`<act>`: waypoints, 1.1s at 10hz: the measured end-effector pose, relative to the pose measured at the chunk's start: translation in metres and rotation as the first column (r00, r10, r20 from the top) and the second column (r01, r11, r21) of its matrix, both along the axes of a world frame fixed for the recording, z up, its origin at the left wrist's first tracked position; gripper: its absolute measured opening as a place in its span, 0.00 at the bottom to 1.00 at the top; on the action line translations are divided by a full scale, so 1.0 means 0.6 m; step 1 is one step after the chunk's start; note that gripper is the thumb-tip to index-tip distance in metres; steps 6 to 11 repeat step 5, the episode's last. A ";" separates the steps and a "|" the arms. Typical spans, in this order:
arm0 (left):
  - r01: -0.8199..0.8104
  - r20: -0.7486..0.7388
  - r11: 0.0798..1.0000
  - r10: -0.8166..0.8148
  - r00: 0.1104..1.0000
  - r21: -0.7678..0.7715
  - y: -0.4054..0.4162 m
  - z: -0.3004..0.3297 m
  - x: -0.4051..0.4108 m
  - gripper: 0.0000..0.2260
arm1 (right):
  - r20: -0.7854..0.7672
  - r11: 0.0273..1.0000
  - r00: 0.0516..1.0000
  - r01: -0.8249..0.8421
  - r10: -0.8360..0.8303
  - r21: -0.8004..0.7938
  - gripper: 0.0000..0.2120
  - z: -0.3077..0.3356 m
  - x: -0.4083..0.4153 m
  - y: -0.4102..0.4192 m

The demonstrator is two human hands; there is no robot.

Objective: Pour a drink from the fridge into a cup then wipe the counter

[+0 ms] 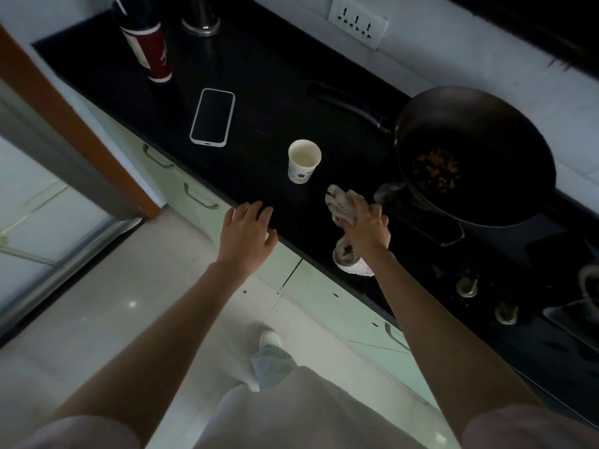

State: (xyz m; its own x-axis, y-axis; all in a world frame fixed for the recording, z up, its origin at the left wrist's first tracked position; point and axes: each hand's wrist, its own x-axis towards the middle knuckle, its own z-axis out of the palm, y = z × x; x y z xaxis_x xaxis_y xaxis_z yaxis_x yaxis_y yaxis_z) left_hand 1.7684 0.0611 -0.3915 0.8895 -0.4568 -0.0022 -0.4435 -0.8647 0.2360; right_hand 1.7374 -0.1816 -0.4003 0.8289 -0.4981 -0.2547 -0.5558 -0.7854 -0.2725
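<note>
The main risk is the cloth (342, 205) sweeping toward 11 o'clock and knocking over the filled cup (304, 161), which stands on the desk (259, 76) just beyond it, or catching the wok (475, 153) at 2 o'clock. The right hand (366, 223) reaches forward with fingers curled round the cloth, whose tail hangs off the desk edge. The left hand (248, 236) hovers at the desk edge at 9 o'clock, fingers loosely spread and holding nothing.
</note>
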 end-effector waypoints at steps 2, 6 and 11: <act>-0.040 0.003 0.998 0.040 0.999 0.058 0.053 0.013 -0.032 0.22 | -0.018 0.997 0.998 -0.068 0.067 -0.042 0.37 0.016 -0.017 0.008; -0.252 -0.016 0.962 0.255 0.967 0.104 0.201 0.036 -0.162 0.23 | -0.003 0.883 0.919 -0.379 0.393 -0.276 0.22 0.045 -0.118 0.181; -0.252 -0.016 0.962 0.255 0.967 0.104 0.201 0.036 -0.162 0.23 | -0.003 0.883 0.919 -0.379 0.393 -0.276 0.22 0.045 -0.118 0.181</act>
